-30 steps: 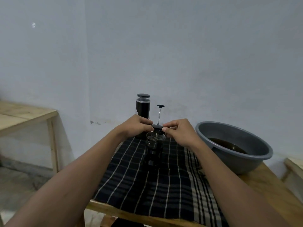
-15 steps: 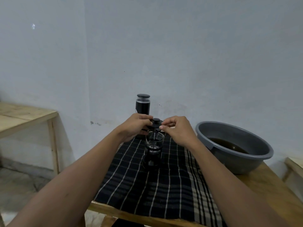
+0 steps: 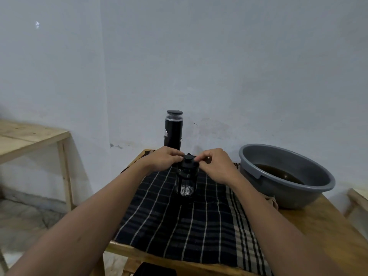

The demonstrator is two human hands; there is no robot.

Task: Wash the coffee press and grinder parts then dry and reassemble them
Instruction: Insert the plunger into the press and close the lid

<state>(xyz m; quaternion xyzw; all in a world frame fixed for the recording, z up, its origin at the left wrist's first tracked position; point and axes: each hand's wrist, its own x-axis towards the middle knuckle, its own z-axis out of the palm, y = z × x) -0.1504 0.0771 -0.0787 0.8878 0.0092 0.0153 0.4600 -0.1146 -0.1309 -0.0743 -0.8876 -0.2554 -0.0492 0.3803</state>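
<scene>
A small glass coffee press (image 3: 186,181) with a black frame stands upright on a dark checked cloth (image 3: 179,222). Its black lid (image 3: 188,161) sits on top, the knob down against it and the mesh plunger at the bottom of the glass. My left hand (image 3: 165,159) pinches the lid from the left, my right hand (image 3: 214,163) from the right. Behind them stands the black cylindrical grinder (image 3: 173,130), capped, untouched.
A grey plastic basin (image 3: 286,176) with brown water sits on the wooden table (image 3: 326,236) to the right of the cloth. Another wooden table (image 3: 29,138) stands at the left. A pale wall is close behind.
The plunger rod, raised a second ago, has gone down into the press, and the lid now sits on the glass. Both hands followed it down.
</scene>
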